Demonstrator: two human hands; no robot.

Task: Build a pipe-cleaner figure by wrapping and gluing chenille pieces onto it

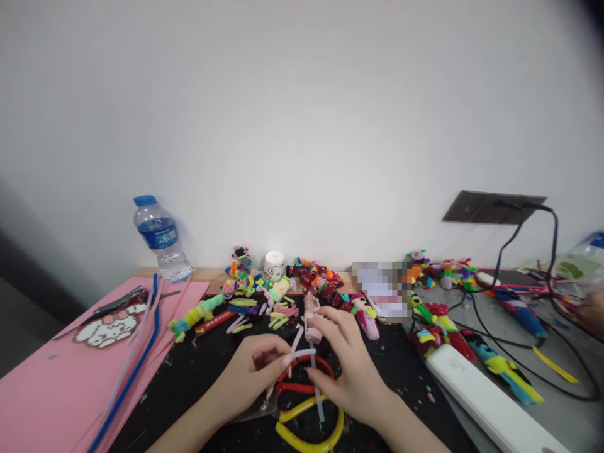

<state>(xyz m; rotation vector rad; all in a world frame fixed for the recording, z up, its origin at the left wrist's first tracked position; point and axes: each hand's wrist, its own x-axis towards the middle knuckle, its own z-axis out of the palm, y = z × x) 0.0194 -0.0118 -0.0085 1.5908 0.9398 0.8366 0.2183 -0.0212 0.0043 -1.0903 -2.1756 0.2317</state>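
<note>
Counting one white cutout (111, 328) and one blue strip (155, 324) left of the black mat (189, 371), plus one bottle (160, 236) beyond its back left corner. Finding one green-yellow figure (201, 311) by the mat's back left edge. Reaching over the mat's middle with the left hand (250, 365), palm turned inward, fingers curling; pinching at least two pale strips (302, 355), crossing, between thumb and fingertips. Noting one cup (274, 264) behind the mat. Counting one red loop (295, 387) and one yellow loop (338, 429) on the mat's near half, one pink figure (311, 314) at its middle. Arching the right hand (352, 355) over the mat, fingers bending toward the pink figure, thumb standing apart; being unable to tell whether gripping it. Seeing one phone (383, 296) behind the mat's right part, one white case (486, 396) along its right edge, and, far right, another person's hand (592, 311).
</note>
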